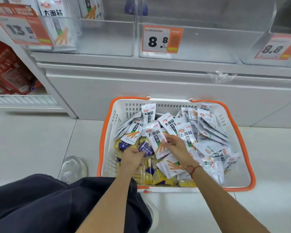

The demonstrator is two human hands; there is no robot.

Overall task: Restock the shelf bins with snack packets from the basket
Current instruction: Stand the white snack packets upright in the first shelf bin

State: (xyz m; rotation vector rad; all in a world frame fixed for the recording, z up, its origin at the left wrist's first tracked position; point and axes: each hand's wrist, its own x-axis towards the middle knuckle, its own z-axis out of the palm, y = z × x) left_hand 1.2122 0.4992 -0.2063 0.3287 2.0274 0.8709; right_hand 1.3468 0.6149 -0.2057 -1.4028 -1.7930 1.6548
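Note:
A white basket with an orange rim (242, 167) stands on the floor, filled with several white snack packets (207, 125) and yellow-and-purple packets (156, 175). My left hand (132, 157) reaches into the left half and grips a purple packet (145, 148). My right hand (176, 145) holds a white packet (155, 137) that lies on the pile in the middle. Above, clear shelf bins run across: the left bin (107, 39) holds a few white packets (60, 27), the middle bin (208, 42) looks bare.
Price tags hang on the bins: 13.6 (20, 26), 8.8 (161, 39) and 8.8 (275, 47). Red boxes (8, 68) fill a lower shelf at left. My dark trouser leg (45, 202) and a pale shoe (73, 169) sit beside the basket.

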